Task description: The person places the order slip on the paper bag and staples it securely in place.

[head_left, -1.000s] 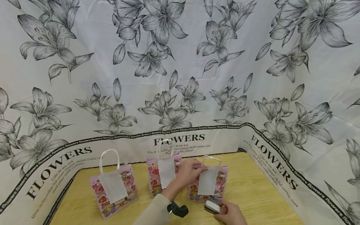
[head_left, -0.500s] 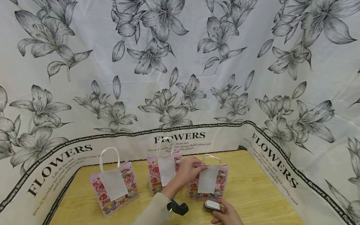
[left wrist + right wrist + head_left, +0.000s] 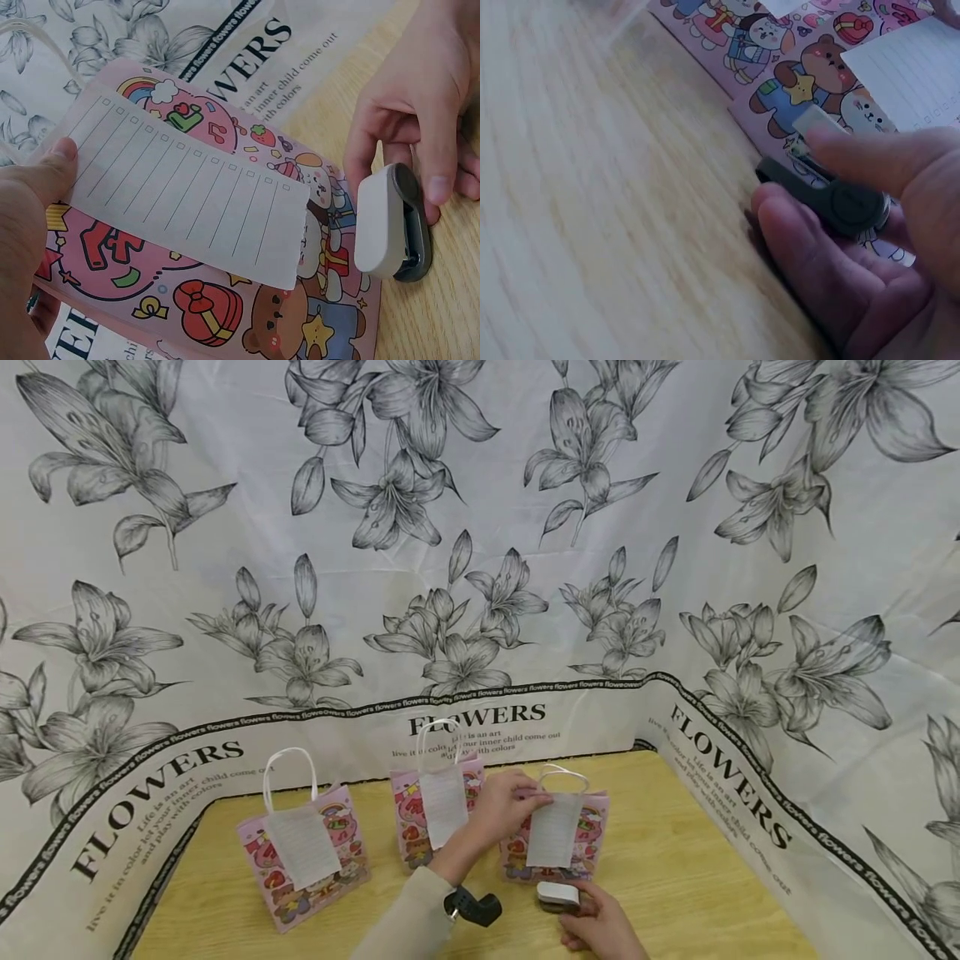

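My left hand [image 3: 510, 806] pinches a lined paper slip [image 3: 187, 187] against the top edge of the rightmost pink cartoon gift bag [image 3: 591, 843]. In the left wrist view its thumb presses the slip's end; the other fingers are mostly hidden behind the bag. My right hand [image 3: 603, 922] holds a small white and dark grey stapler [image 3: 557, 896] between thumb and fingers. The stapler [image 3: 382, 221] is in front of the bag's lower part, low over the table, apart from the slip. In the right wrist view the thumb lies along the stapler [image 3: 847, 206].
Two more pink gift bags stand upright, one at the left [image 3: 277, 910] and one in the middle [image 3: 408, 827], each with a white slip on its front. Flower-printed cloth [image 3: 480, 635] walls the back and sides of the wooden table [image 3: 675, 827]. A black wrist strap [image 3: 474, 907] circles my left wrist.
My right hand has brought the stapler slightly left and up, turning it more level in the head view. The left hand keeps its pinch on the slip and bag.
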Tool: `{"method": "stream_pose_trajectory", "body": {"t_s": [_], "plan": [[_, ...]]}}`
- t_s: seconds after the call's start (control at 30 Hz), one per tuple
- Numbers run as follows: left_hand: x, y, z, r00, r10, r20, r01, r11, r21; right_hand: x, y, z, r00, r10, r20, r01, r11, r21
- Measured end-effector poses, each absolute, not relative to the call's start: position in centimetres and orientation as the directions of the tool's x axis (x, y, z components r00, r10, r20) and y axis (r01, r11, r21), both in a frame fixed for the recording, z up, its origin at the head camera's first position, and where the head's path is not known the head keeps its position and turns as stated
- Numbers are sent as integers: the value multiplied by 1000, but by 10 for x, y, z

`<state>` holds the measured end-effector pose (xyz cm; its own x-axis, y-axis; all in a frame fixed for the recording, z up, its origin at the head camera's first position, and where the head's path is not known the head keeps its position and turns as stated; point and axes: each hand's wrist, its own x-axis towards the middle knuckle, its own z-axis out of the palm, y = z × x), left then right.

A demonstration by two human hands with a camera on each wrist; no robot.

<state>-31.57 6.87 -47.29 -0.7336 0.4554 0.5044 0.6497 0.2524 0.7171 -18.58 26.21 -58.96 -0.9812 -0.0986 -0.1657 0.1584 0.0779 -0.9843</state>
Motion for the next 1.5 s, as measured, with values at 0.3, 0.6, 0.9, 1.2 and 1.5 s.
{"method": "stream_pose_trajectory", "body": {"t_s": [0.3, 0.6, 0.9, 1.2, 1.5], "plan": [[-320, 70, -468, -746, 458, 483, 634, 268, 725, -193, 236, -582, -966, 226, -124, 190, 298, -935], [-318, 69, -463, -739, 467, 486, 639, 254, 726, -191, 225, -578, -920, 379, -103, 194, 210, -958], [-319, 69, -466, -739, 455, 497, 647, 273, 712, -172, 228, -542, -994, -13, -108, 104, -404, -909], [-316, 72, -472, -731, 444, 519, 659, 262, 705, -157, 230, -490, -966, -236, 100, 106, -722, -684], [-315, 74, -472, -725, 440, 531, 671, 274, 689, -166, 213, -449, -993, 84, 79, -104, -360, -927]]}}
